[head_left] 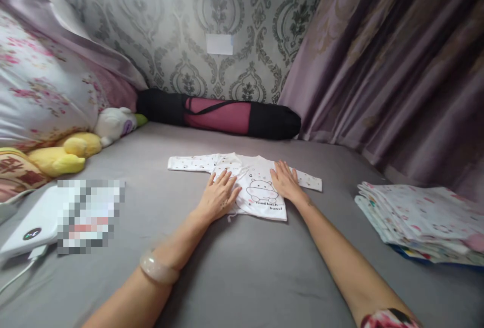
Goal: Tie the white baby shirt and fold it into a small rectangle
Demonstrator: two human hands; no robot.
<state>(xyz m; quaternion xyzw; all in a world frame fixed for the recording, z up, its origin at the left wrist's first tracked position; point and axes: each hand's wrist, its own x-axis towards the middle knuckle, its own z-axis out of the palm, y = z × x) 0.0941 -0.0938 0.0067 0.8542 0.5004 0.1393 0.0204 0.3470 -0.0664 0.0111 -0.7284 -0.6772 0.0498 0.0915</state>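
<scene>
A small white baby shirt lies spread flat on the grey sheet, both sleeves stretched out to the sides. A hippo-like cartoon and lettering are printed on its front. My left hand rests palm down with fingers spread over the shirt's left side, hiding part of it. On the opposite side, my right hand lies flat where the right sleeve meets the body. Neither hand grips the cloth. A small tie hangs out at the lower left hem.
A stack of folded printed cloths sits at the right. To the left are a white power bank with a cable, a blurred-out item, plush toys and a floral pillow. A long black-and-maroon bag lies along the wall.
</scene>
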